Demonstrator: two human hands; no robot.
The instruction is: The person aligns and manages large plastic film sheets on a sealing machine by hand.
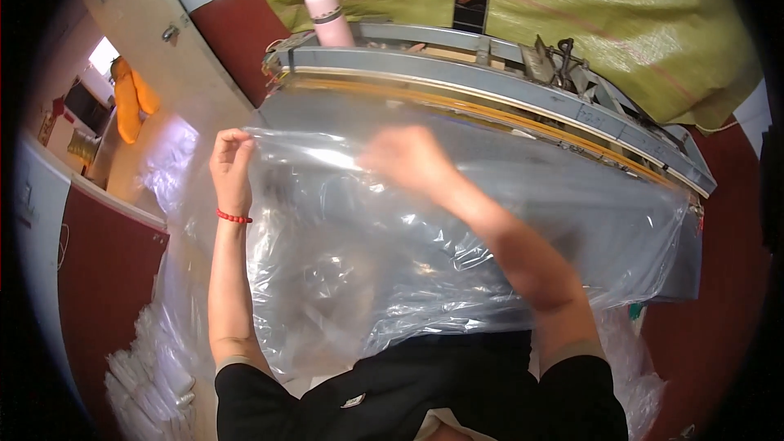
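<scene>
A large clear plastic sheet (327, 269) spreads in front of me, creased and shiny. My left hand (232, 165) pinches its upper left edge between thumb and fingers, held up; a red bead bracelet (234, 217) circles that wrist. To the right, my right hand (408, 157) is over the sheet's upper edge, smeared by motion, so I cannot tell whether its fingers grip the film. Beyond both hands runs a long grey metal frame (457, 69) with a yellow-orange strip (457, 102) along its near side. The sheet's far side lies over a grey surface below that frame.
A pink bottle (328, 16) stands at the frame's left end. Metal clamp-like parts (563, 61) sit on its right half. Green woven sheeting (572, 0) hangs behind. Bundled clear plastic (151, 367) is piled at lower left. An open door (163, 24) stands at upper left.
</scene>
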